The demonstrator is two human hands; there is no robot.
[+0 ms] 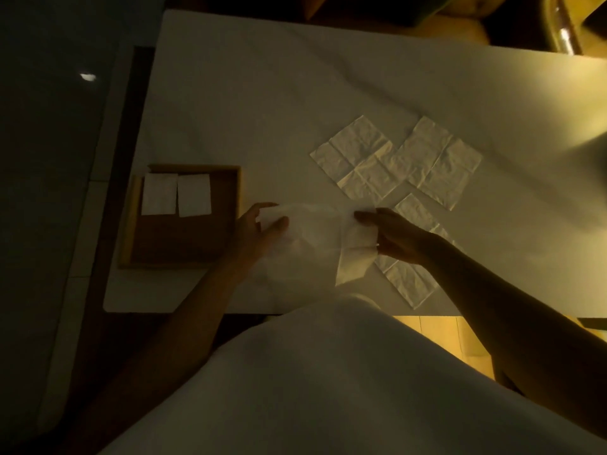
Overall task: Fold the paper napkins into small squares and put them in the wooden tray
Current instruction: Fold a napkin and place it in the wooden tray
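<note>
I hold a white paper napkin (315, 238) above the table's near edge. My left hand (259, 231) pinches its left side and my right hand (394, 238) grips its right side, where a corner hangs folded down. The wooden tray (184, 254) lies to the left, with two folded napkin squares (160, 194) (194, 195) side by side at its far end. Three unfolded napkins lie flat on the table: one at centre right (354, 159), one further right (437, 162), and one (410, 280) partly under my right wrist.
The white table (262, 93) runs far back from the napkins. Its left edge borders a dark floor. A chair or yellowish furniture (460, 24) stands beyond the far edge. My white garment (312, 372) covers the near part of the view.
</note>
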